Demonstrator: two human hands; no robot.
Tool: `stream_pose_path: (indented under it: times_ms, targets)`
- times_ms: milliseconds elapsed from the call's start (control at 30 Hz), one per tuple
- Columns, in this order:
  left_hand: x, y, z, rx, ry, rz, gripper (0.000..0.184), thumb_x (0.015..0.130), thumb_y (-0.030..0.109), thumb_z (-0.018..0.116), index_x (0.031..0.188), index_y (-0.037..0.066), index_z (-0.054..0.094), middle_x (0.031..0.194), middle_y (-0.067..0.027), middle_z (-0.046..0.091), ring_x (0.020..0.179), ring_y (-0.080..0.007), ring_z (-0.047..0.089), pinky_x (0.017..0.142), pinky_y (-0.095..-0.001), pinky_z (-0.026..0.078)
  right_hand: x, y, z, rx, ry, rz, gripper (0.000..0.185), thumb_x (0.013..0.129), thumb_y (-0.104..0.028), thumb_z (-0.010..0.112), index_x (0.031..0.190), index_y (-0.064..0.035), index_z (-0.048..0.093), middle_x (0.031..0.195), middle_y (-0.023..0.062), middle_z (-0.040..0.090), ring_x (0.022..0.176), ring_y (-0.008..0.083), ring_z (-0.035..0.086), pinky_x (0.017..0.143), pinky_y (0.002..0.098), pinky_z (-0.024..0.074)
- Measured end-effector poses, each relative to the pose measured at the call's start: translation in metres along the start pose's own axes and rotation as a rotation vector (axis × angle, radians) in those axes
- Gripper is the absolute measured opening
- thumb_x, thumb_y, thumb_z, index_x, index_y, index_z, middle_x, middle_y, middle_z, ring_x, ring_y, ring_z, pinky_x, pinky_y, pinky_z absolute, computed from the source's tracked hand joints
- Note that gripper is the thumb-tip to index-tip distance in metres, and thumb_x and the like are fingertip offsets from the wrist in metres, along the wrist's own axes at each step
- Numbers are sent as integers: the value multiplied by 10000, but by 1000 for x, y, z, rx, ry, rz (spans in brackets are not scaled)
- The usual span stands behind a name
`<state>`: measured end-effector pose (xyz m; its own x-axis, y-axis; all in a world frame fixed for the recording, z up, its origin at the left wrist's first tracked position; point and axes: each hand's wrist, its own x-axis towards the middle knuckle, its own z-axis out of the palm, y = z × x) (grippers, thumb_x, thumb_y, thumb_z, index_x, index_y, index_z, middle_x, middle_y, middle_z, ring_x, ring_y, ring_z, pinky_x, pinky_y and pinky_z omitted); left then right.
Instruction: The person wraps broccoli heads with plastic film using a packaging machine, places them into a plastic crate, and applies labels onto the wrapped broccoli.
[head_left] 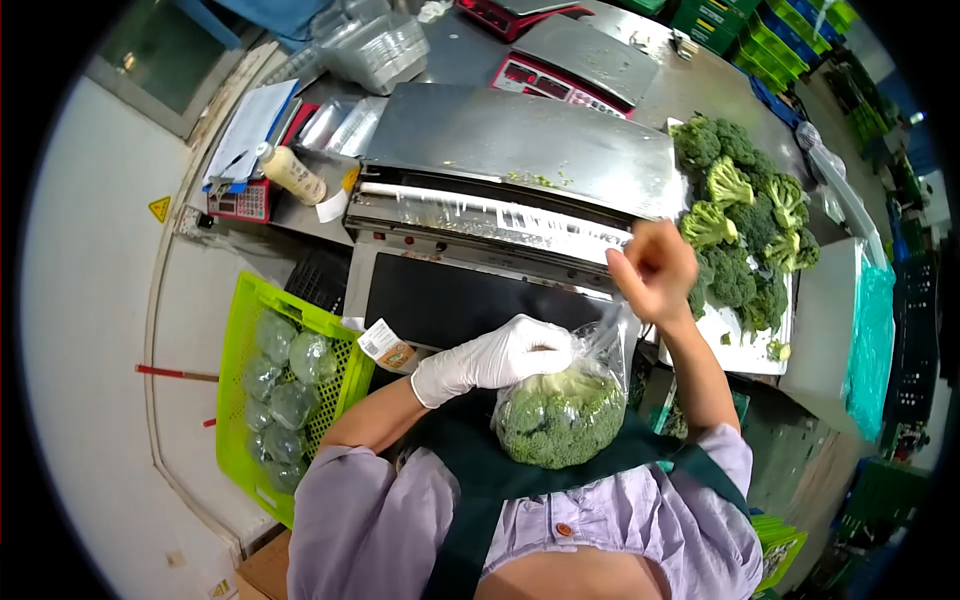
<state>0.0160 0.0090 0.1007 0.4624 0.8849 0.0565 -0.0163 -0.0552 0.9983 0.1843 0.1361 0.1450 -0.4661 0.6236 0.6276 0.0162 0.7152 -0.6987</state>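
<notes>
My left hand (pixel 505 355), in a white glove, is closed on a head of broccoli (pixel 560 420) covered in clear plastic film, held in front of my apron with the florets toward me. The film (pixel 615 335) gathers at the stem side and stretches up toward my right hand (pixel 655 270). That hand is bare and slightly blurred, its fingers curled at the film's upper end; exactly where they grip is hard to see. Just beyond is the wrapping machine (pixel 480 300), with a black plate and a roll of film (pixel 490 213).
A white tray (pixel 765 355) of unwrapped broccoli (pixel 740 220) stands right. At left, a green crate (pixel 235 400) holds several wrapped heads. A bottle (pixel 290 173), clipboard (pixel 245 130) and clear plastic trays (pixel 375 50) lie back left. Red scales (pixel 555 82) stand behind the machine.
</notes>
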Motion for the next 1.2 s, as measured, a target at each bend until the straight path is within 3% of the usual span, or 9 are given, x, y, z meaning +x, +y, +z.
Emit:
stream_pose_path:
  times_ms: [133, 267, 433, 567, 667, 800, 867, 1067, 1200]
  targets:
    - [15, -7, 6, 18, -163, -98, 173, 871, 137, 526, 875, -14, 611, 765, -61, 577, 698, -128, 545, 660, -280, 449, 35, -16, 54, 200, -152, -260, 113, 727, -18, 622, 720, -47, 513, 506, -26, 499, 403, 26, 413, 349, 207, 278]
    - [0, -48, 25, -17, 74, -36, 156, 900, 106, 477, 975, 20, 584, 870, -61, 570, 861, -133, 569, 775, -279, 453, -1, -56, 91, 415, -537, -407, 56, 768, -69, 630, 767, -48, 578, 560, 36, 553, 445, 180, 554, 395, 268, 423]
    - [-11, -33, 33, -156, 196, -53, 205, 921, 93, 439, 1100, 30, 517, 1005, -55, 552, 972, -146, 547, 871, -287, 430, -9, -49, 70, 486, -905, 121, 170, 862, -164, 589, 805, -4, 588, 689, 92, 609, 552, 196, 554, 546, 314, 475]
    - [-18, -28, 42, -250, 259, -103, 272, 937, 82, 409, 1200, 38, 464, 1112, -49, 536, 1060, -157, 529, 948, -293, 412, -23, -24, 63, 250, -622, -22, 274, 939, -210, 451, 856, 7, 596, 1043, 181, 617, 878, 299, 531, 823, 393, 439]
    - [-22, -33, 37, -720, 202, -180, 321, 970, 237, 411, 1176, 6, 499, 1199, -87, 533, 1081, -166, 539, 950, -306, 414, -26, -15, 33, -214, -520, 7, 274, 900, -266, 519, 899, -9, 616, 1097, 179, 600, 863, 299, 548, 793, 410, 452]
    - [-26, -38, 30, -569, 291, -127, 478, 972, 385, 397, 1142, -40, 534, 1192, -125, 550, 1058, -186, 564, 952, -310, 410, -47, -15, -45, 455, -830, 750, 736, 675, -483, 751, 1220, -51, 510, 1142, 199, 582, 1019, 362, 584, 890, 385, 471]
    - [-29, -40, 24, -516, 310, -191, 520, 973, 424, 365, 1129, -41, 540, 1254, -169, 509, 1116, -231, 530, 969, -340, 390, -61, -39, -38, 256, -861, 426, 961, 542, -492, 836, 1312, -89, 425, 1182, 182, 570, 1041, 346, 590, 910, 390, 470]
    - [-26, -31, 6, -30, 107, -1, 934, 817, 728, 308, 1253, -87, 440, 1393, -213, 319, 1217, -260, 430, 1011, -354, 345, -88, -9, -27, 625, -601, 1047, 634, 642, -209, 855, 1145, 24, 548, 1055, 57, 602, 1026, 129, 534, 919, 300, 422]
    - [-16, -18, -4, -129, 206, 71, 1035, 769, 782, 269, 1308, -97, 371, 1383, -182, 345, 1249, -235, 395, 1035, -350, 320, -65, -1, -21, 555, -579, 973, 535, 651, -184, 849, 1072, 26, 594, 1029, 51, 603, 1004, 114, 533, 916, 281, 417]
